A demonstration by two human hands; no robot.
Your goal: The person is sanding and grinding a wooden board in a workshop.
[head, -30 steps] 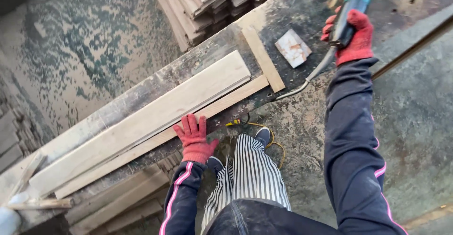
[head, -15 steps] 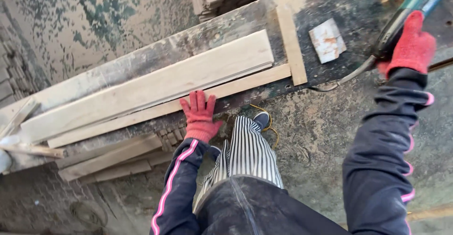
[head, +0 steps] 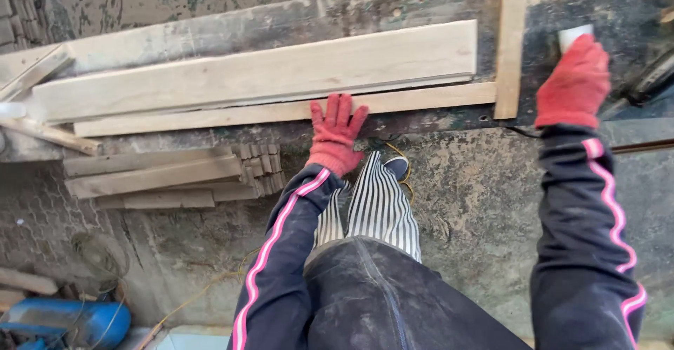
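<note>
right hand (head: 574, 83) now off tool, on 1 block (head: 573, 36); 2 boards (head: 260, 73)

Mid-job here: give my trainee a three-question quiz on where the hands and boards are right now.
1. True or false: the left hand rests flat at the bench's front edge, fingertips on the narrow strip.
2. What does the right hand cover? A) small white block B) blue object C) striped trousers
3. Fill in: the wide plank lies ___ the narrow strip.

Key: 1 true; 2 A; 3 behind, farther from the person.
</note>
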